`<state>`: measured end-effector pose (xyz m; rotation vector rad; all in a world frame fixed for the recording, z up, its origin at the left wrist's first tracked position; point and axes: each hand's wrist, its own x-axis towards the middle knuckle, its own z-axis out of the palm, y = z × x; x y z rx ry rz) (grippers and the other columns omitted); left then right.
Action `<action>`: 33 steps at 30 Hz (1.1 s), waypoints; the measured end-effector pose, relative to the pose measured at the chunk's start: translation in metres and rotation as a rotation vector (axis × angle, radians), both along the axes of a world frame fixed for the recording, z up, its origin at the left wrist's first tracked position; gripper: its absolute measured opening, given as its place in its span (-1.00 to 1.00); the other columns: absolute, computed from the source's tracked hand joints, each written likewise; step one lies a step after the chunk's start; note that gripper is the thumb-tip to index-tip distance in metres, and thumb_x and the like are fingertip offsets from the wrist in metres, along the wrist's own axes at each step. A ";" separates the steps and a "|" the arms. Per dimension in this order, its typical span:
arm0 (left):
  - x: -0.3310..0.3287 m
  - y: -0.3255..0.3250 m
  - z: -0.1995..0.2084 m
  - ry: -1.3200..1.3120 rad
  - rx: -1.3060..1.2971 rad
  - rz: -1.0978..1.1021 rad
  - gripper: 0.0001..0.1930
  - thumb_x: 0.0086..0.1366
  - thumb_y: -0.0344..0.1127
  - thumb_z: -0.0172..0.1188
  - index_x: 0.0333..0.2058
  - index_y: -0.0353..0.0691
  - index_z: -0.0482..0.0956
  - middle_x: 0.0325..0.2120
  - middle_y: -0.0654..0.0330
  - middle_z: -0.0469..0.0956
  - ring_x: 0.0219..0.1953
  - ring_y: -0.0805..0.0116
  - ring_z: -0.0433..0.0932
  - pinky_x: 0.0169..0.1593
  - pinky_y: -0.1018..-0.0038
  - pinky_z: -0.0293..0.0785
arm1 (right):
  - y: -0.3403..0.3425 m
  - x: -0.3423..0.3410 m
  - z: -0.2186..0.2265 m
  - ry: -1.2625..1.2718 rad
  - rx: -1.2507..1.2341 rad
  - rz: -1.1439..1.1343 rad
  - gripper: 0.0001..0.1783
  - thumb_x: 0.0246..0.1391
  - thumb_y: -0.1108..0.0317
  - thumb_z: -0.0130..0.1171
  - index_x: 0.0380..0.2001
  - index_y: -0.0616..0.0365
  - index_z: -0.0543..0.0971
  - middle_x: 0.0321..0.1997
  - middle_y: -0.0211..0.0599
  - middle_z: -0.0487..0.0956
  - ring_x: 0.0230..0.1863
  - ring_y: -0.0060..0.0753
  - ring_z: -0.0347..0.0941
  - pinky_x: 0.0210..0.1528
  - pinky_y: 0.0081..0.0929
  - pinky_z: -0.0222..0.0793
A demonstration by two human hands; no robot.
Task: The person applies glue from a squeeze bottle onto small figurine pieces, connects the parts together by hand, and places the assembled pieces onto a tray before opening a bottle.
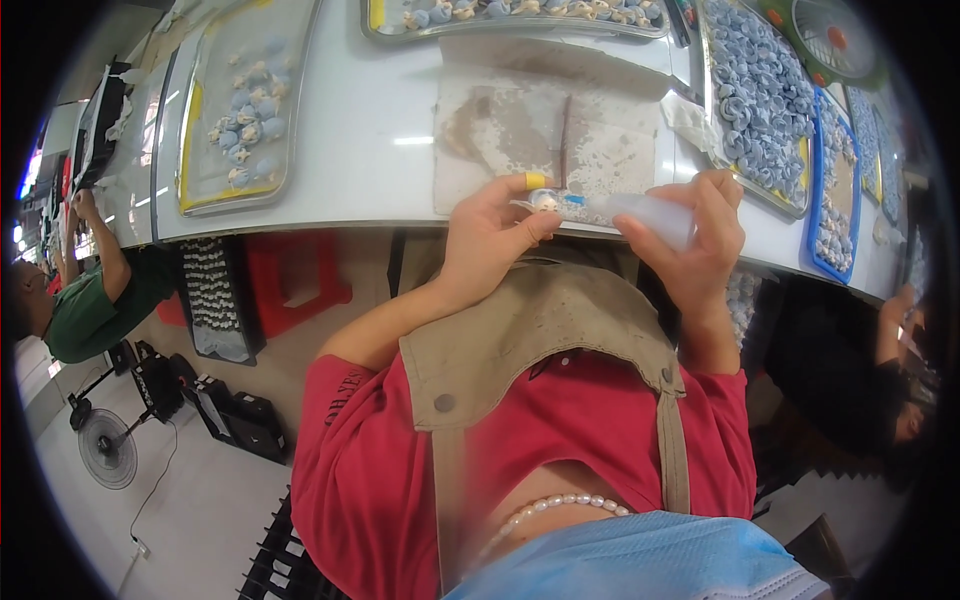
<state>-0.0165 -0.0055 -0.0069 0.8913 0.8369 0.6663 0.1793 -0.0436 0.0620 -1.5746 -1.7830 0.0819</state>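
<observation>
Close to the table's front edge, my left hand [485,240] pinches a small white and cream figurine piece [545,200] between thumb and fingers. A yellow cover [538,181] wraps one of its fingertips. My right hand [705,225] is closed around a translucent white squeeze bottle [655,220], tilted nearly flat. The bottle's narrow blue tip [575,201] points left at the piece; whether they touch I cannot tell. Just beyond lies a thin dark brown stick [566,140] on a stained, paper-like work sheet [500,75].
A clear tray [190,170] at left holds blue and cream pieces, with a similar tray [520,27] at the back. Rightward stand a tray [805,175] heaped with grey-blue parts, a blue tray [830,265] and a green fan [835,38]. People sit at both sides.
</observation>
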 end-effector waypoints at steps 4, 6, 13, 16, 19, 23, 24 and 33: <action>-0.003 0.002 -0.002 0.009 -0.007 0.028 -0.64 0.13 -0.39 0.20 -0.09 -0.32 0.39 -0.51 0.20 0.51 -0.44 0.56 0.45 -0.36 0.66 0.36 | -0.001 0.004 -0.002 0.003 -0.016 0.000 -0.67 -0.49 0.31 0.45 -0.61 0.10 0.49 -0.62 -0.42 0.42 -0.50 -0.33 0.26 -0.34 -0.46 0.09; -0.004 0.004 -0.004 -0.008 -0.013 0.031 -0.64 0.14 -0.38 0.18 -0.09 -0.32 0.39 -0.49 0.21 0.51 -0.44 0.54 0.45 -0.37 0.65 0.36 | 0.000 0.008 -0.011 0.027 0.006 -0.037 -0.69 -0.45 0.33 0.43 -0.57 0.12 0.50 -0.58 -0.39 0.44 -0.47 -0.32 0.29 -0.33 -0.45 0.11; -0.006 0.009 -0.010 -0.224 -0.251 0.025 -0.67 0.19 -0.41 0.11 -0.06 -0.31 0.36 -0.28 0.16 0.50 -0.43 0.52 0.45 -0.37 0.69 0.35 | 0.031 0.018 -0.073 0.271 -0.056 -0.287 -0.74 -0.23 0.25 0.31 -0.49 0.17 0.51 -0.51 -0.24 0.49 -0.39 -0.22 0.37 -0.24 -0.41 0.18; -0.007 0.012 -0.008 -0.283 -0.320 -0.030 -0.65 0.19 -0.40 0.10 -0.04 -0.28 0.35 -0.23 0.11 0.48 -0.38 0.46 0.46 -0.33 0.61 0.38 | 0.032 0.024 -0.086 0.419 -0.226 -0.313 -0.75 -0.13 0.18 0.21 -0.47 0.15 0.54 -0.45 -0.22 0.53 -0.37 -0.21 0.40 -0.23 -0.35 0.24; -0.012 0.015 -0.001 -0.605 -0.395 -0.177 -0.66 0.20 -0.40 0.09 -0.03 -0.26 0.35 -0.19 0.06 0.45 -0.38 0.42 0.46 -0.30 0.57 0.40 | 0.025 0.034 -0.080 0.269 -0.132 -0.237 -0.78 -0.13 0.22 0.22 -0.48 0.13 0.54 -0.44 -0.30 0.54 -0.34 -0.25 0.40 -0.25 -0.35 0.24; -0.007 0.021 -0.001 -0.572 -0.404 -0.233 -0.66 0.20 -0.39 0.09 -0.04 -0.25 0.35 -0.17 0.04 0.45 -0.38 0.41 0.47 -0.27 0.52 0.43 | 0.028 0.089 -0.072 -0.040 0.055 -0.368 -0.86 -0.16 0.29 0.22 -0.47 0.06 0.55 -0.44 -0.39 0.53 -0.27 -0.31 0.38 -0.23 -0.33 0.20; -0.003 0.021 0.000 -0.574 -0.401 -0.232 -0.66 0.20 -0.39 0.09 -0.04 -0.25 0.35 -0.17 0.04 0.45 -0.38 0.41 0.47 -0.27 0.52 0.43 | 0.029 0.104 -0.066 -0.255 0.031 -0.455 -0.86 -0.19 0.31 0.23 -0.46 0.01 0.55 -0.43 -0.42 0.52 -0.25 -0.33 0.38 -0.22 -0.32 0.18; 0.033 0.017 -0.003 -0.329 -0.323 -0.282 -0.58 0.14 -0.35 0.17 -0.04 -0.31 0.29 -0.19 0.06 0.46 -0.35 0.43 0.44 -0.30 0.56 0.38 | 0.056 0.172 -0.053 -0.657 -0.401 -0.214 -0.83 -0.28 0.45 0.10 -0.48 0.15 0.55 -0.39 -0.15 0.48 -0.24 -0.13 0.39 -0.21 -0.26 0.31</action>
